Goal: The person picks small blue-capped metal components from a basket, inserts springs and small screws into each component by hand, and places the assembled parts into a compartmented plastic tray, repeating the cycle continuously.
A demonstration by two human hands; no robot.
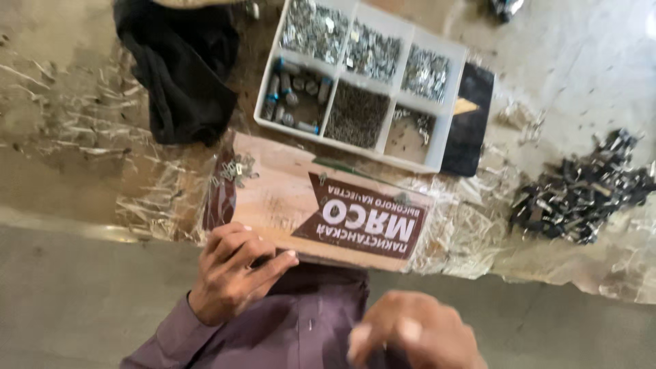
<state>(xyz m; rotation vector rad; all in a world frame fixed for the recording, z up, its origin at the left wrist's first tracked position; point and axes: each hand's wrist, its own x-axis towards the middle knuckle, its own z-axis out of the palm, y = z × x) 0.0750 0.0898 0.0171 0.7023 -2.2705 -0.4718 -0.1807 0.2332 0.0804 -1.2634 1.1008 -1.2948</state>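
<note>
Nearest, the right hand, blurred, fingers curled; its grasp cannot be told. The left hand is curled, fingertips pinched on something small and dark at the near edge of a flat cardboard sheet. Beyond lie small metal clips, a white compartment tray of hardware, and black cloth.

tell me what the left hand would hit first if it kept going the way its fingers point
Probably nothing at once: the left hand points right along the cardboard sheet's near edge, toward its printed label. Depth is unclear.
</note>
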